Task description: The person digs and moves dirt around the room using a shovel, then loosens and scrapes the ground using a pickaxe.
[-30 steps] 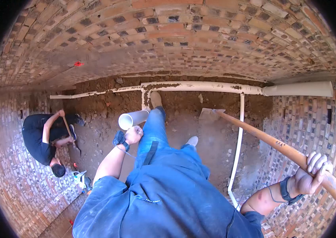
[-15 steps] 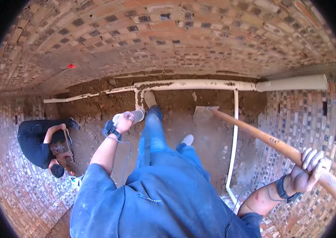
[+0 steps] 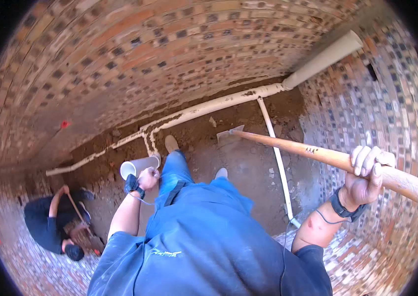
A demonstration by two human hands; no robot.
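A hoe with a thick wooden handle (image 3: 312, 151) slants across the right side, its flat metal blade (image 3: 228, 135) down on the soil. My right hand (image 3: 367, 172) wraps its fingers around the handle near the butt end. My left hand (image 3: 148, 178) is closed in a fist beside a short, wide white pipe (image 3: 139, 166), whose open end points up toward me. The fist overlaps the pipe's lower edge; whether they touch is unclear. Both wrists wear dark bands with thin cables.
A long cream pipe (image 3: 209, 111) runs along the brick wall (image 3: 169, 49), joining a wider pipe (image 3: 325, 58) at right. A thin white pipe (image 3: 279, 163) branches toward me. At lower left, a person in dark clothes (image 3: 46, 219) bends over a wooden-handled tool (image 3: 76, 207).
The view has tilted, so the pipes now slope up to the right. My left fist has shifted lower beside the pipe's open end. My right hand keeps its grip.
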